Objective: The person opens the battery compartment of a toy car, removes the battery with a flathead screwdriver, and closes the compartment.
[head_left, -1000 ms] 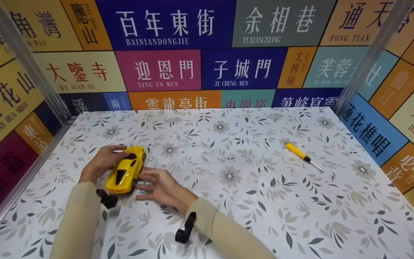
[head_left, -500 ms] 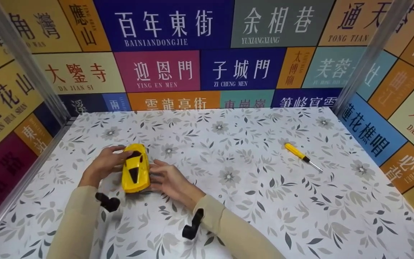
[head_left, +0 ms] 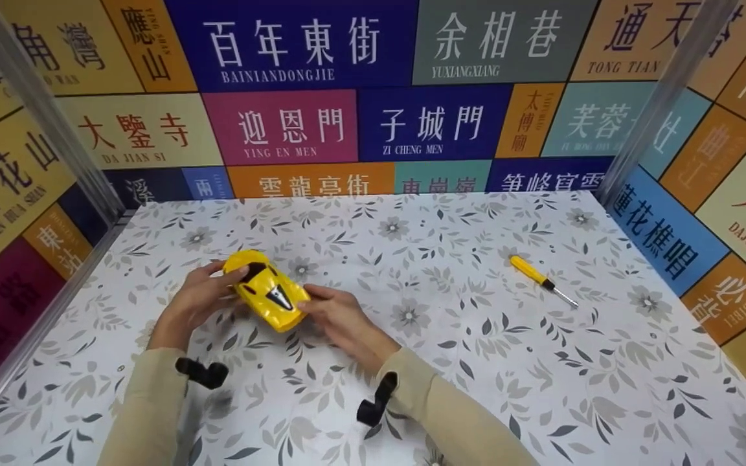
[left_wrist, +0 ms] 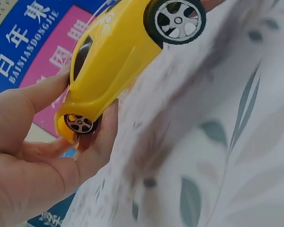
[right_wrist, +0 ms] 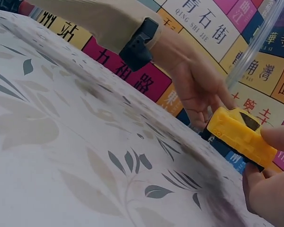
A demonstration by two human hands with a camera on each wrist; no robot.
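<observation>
Toy car (head_left: 266, 291), yellow w/ dark windows, is up off the patterned table (head_left: 321, 414), btwn both hands & turned at a slant. L hand (head_left: 198, 294) grips the car's far end, digits pressed on top & curled under by the wheel there. R hand (head_left: 340, 314) pinches the car's near end, thumb on top, fingertips tucked below; can't tell how many fingers bear on it, partly hidden. Screwdriver (head_left: 541, 279), yellow handle, lies well to the right of the car, untouched. Lettered wall (head_left: 438, 139) stands beyond the car.

Handling, best guess: looks like hollow plastic, so prob light, OK for one hand. Body looks stiff, shouldn't give under a normal squeeze. Glossy finish = maybe a bit slippery, esp. on the rounded ends. Wheels (left_wrist: 178, 21) prob spin, so poor to hold by. Windows & thin lower edges look like the weak bits; go easy there. Best hold: across the car's sides, btwn the wheels, thumb one side & fingers opp., or one hand per end as now. Prob fairly tough, but a drop could chip or crack the trim.
</observation>
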